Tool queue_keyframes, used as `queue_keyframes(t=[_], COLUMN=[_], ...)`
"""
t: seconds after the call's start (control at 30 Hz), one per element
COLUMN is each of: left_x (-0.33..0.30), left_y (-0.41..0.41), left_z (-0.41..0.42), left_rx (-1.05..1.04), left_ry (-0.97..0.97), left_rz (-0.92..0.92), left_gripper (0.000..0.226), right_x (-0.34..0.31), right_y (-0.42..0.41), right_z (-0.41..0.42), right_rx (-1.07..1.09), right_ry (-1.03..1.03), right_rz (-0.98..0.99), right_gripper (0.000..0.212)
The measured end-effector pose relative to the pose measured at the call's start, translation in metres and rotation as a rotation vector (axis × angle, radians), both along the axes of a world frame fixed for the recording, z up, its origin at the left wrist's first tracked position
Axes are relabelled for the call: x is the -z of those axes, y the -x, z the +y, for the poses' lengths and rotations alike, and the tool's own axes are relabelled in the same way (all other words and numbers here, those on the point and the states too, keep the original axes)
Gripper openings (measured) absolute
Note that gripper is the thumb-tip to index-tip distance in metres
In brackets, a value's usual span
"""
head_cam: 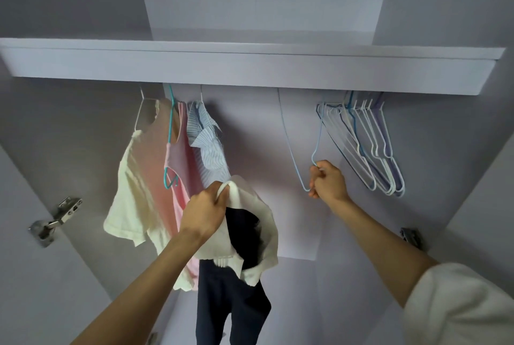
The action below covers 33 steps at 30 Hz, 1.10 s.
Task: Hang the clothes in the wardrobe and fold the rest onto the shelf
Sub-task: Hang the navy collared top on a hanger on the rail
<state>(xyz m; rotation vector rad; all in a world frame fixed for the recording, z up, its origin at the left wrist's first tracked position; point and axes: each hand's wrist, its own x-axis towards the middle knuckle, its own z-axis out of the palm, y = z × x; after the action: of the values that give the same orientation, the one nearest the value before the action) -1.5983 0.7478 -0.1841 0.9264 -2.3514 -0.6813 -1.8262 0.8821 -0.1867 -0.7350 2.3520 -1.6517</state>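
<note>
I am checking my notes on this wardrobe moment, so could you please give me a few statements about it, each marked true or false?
1. The right hand grips a light blue hanger. True.
2. The left hand is open and holds nothing. False: it grips a white and dark navy garment.
3. Three garments already hang at the left: a cream top, a pink top and a blue striped shirt. True.
4. The bunch of empty hangers hangs left of the hung clothes. False: it hangs at the right.
5. The held garment is already on a hanger. False: it hangs from the hand alone.
</note>
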Motion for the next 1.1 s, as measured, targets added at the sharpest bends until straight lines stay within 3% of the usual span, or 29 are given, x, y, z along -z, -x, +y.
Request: queue_keyframes(t=[0.2,0.4,0.6,0.67,0.83,0.9,1.0,1.1], left_x=[0.008,0.032,0.041,0.042,0.039,0.035,0.022,0.008], left_y=[-0.013,-0.038,-0.052,-0.056,-0.068,-0.072,-0.079,-0.089], left_z=[0.002,0.010,0.018,0.017,0.019,0.020,0.023,0.028], left_rx=[0.038,0.155,0.215,0.211,0.218,0.220,0.209,0.287], left_ry=[-0.097,-0.423,-0.539,-0.550,-0.456,-0.429,-0.401,-0.324], left_rz=[0.041,0.228,0.311,0.337,0.368,0.396,0.446,0.387], left_gripper=[0.023,0.038,0.018,0.011,0.027,0.028,0.028,0.027], right_x=[0.034,0.101,0.109,0.108,0.098,0.089,0.069,0.043], right_y=[-0.029,-0.095,-0.130,-0.136,-0.139,-0.140,-0.150,-0.157], right_z=[0.015,0.047,0.047,0.045,0.038,0.030,0.011,-0.012], right_rx=[-0.080,-0.342,-0.524,-0.581,-0.710,-0.706,-0.626,-0.538], right_ry=[-0.078,-0.154,-0.159,-0.189,-0.291,-0.179,0.147,0.385], right_rz=[-0.093,-0.223,-0.274,-0.291,-0.210,-0.346,-0.762,-1.008], right_gripper=[0.031,0.024,0.025,0.026,0.018,0.011,0.013,0.010])
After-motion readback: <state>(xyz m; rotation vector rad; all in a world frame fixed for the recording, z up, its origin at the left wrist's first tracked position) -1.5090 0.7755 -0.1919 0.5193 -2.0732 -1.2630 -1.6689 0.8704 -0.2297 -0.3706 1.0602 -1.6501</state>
